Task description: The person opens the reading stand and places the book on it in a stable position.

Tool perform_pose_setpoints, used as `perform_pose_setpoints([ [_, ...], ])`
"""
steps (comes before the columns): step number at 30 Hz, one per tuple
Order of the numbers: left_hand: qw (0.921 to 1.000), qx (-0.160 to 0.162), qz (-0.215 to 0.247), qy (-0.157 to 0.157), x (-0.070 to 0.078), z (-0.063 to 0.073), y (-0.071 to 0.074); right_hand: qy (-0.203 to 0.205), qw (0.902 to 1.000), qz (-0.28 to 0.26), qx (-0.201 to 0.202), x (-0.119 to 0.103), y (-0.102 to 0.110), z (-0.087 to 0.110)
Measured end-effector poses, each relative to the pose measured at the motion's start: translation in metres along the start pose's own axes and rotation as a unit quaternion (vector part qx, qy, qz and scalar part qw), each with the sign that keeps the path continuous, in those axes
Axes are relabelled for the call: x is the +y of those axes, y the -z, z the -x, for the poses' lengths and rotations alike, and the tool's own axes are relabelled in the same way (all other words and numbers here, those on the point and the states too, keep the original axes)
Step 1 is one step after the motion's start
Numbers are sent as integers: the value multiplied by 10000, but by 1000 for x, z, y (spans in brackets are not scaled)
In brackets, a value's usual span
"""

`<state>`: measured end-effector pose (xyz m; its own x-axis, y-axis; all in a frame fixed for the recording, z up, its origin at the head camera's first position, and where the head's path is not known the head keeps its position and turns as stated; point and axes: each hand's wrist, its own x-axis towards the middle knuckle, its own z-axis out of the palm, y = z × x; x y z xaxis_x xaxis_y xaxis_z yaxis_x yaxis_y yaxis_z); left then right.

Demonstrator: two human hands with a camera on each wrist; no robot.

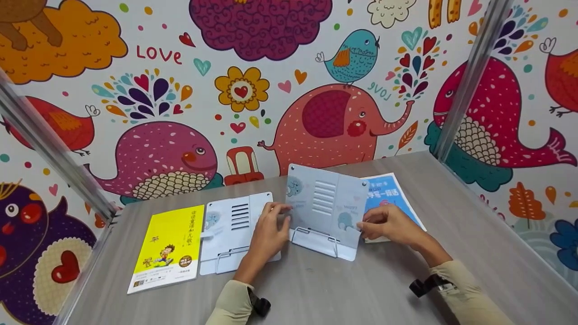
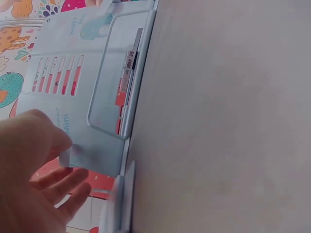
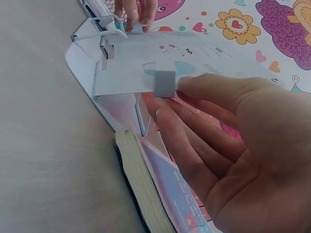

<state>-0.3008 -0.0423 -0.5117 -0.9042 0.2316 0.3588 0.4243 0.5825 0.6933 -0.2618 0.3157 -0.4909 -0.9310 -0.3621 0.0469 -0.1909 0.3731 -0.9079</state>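
A pale blue-grey book stand (image 1: 309, 221) with slots and elephant prints stands tilted up on the table, its wire page holder along the bottom. My left hand (image 1: 270, 230) pinches a small side tab at its left edge; in the left wrist view the thumb (image 2: 53, 138) lies on that tab, the other fingers spread behind. At the opposite edge my right hand (image 1: 390, 225) pinches the other side tab (image 3: 165, 83) between thumb and fingers. A second, similar book stand (image 1: 226, 239) lies on the table, partly hidden behind my left forearm.
A yellow book (image 1: 174, 241) lies at the left, beside the second stand. Behind my right hand is a blue-covered book (image 1: 395, 194), partly covered by the upright stand. Cartoon-printed walls (image 1: 244, 131) with metal corner strips enclose the grey table (image 1: 316, 293).
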Motion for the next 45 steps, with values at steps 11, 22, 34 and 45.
perform_pose_setpoints([
  [11,9996,-54,261,-79,-3,5,2,-82,9991,287,289,1,-9,-5],
  [22,9994,-137,296,-93,-3,9,3,-287,9931,85,1138,2,-12,-6],
  [34,9990,70,290,-329,-7,12,4,-153,9877,356,1516,9,-14,-10],
  [45,9972,267,586,-376,-5,9,-1,-520,9843,-211,1672,14,-22,-18],
])
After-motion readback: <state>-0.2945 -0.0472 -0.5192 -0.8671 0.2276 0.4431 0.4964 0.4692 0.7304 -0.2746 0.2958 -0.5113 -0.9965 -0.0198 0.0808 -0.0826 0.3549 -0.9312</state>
